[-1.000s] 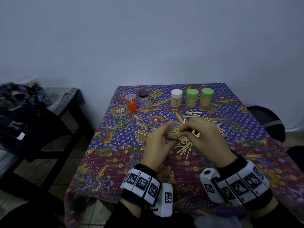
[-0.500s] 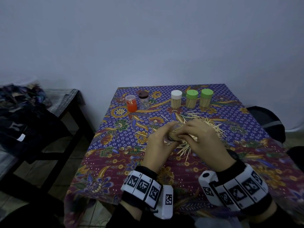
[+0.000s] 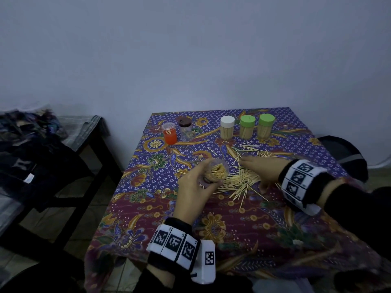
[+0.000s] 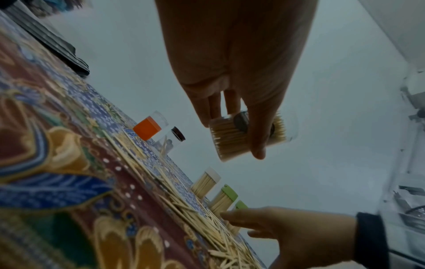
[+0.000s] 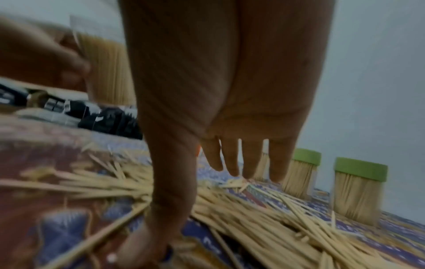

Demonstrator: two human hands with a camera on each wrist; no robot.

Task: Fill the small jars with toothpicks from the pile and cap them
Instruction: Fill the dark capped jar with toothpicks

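My left hand (image 3: 202, 180) grips a clear small jar (image 3: 215, 173) packed with toothpicks, tilted with its uncapped mouth toward the right, just above the patterned tablecloth (image 3: 232, 218). In the left wrist view the thumb and fingers wrap the jar (image 4: 230, 142). My right hand (image 3: 257, 168) lies with straight, spread fingers (image 5: 241, 163) on the loose toothpick pile (image 3: 243, 183), holding nothing that shows. The pile (image 5: 264, 218) spreads under and around that hand.
At the back stand a white-capped jar (image 3: 227, 127) and two green-capped jars (image 3: 247, 126) (image 3: 265, 125), all full. Back left are an orange jar (image 3: 169, 134) and a brown-lidded jar (image 3: 185, 129). A dark side table with clothes (image 3: 42, 155) is left.
My right hand has left the jar's mouth and moved right and down onto the toothpick pile, fingers now spread. The left hand keeps the jar, shifted slightly left.
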